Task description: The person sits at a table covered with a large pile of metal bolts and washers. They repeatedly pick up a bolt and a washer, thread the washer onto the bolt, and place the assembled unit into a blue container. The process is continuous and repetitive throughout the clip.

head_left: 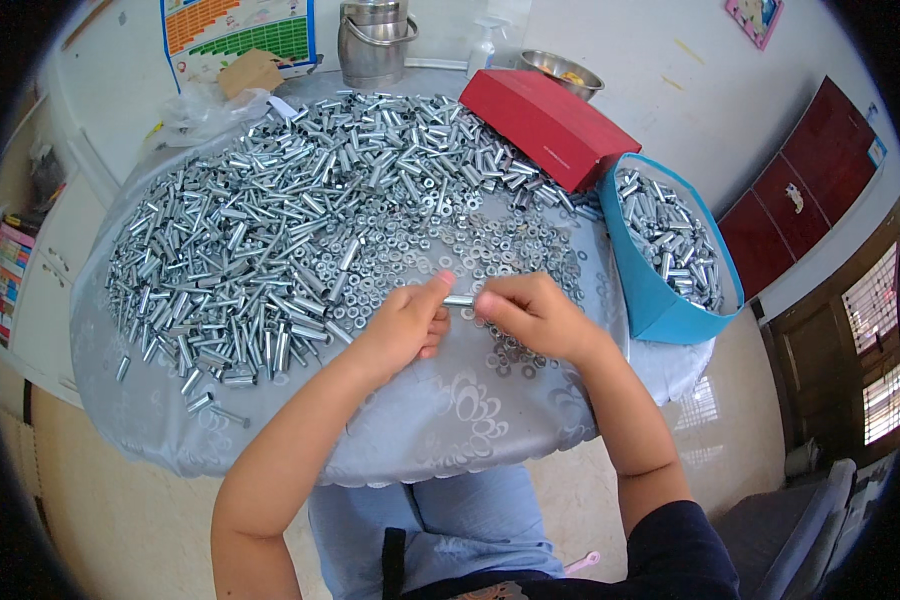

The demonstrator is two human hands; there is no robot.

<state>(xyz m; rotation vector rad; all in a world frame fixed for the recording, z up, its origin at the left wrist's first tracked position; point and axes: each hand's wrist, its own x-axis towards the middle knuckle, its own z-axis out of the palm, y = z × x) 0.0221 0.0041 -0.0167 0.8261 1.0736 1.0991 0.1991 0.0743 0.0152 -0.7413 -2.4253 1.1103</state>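
Between my two hands, over the near middle of the table, lies a short silver expansion bolt (458, 300), held level. My left hand (408, 322) pinches its left end between thumb and fingers. The fingers of my right hand (535, 314) are closed round its right end, so that end is hidden. Just beyond my hands spread loose nuts and washers (410, 262). A large heap of metal sleeves and bolts (260, 220) covers the left and far parts of the table.
A teal fabric bin (660, 315) full of assembled-looking metal pieces stands at the right edge. Behind it rests a red box (550, 120). A steel pot (373, 45), a metal bowl (570, 70), a spray bottle (483, 48) and a plastic bag (205, 115) line the far side.
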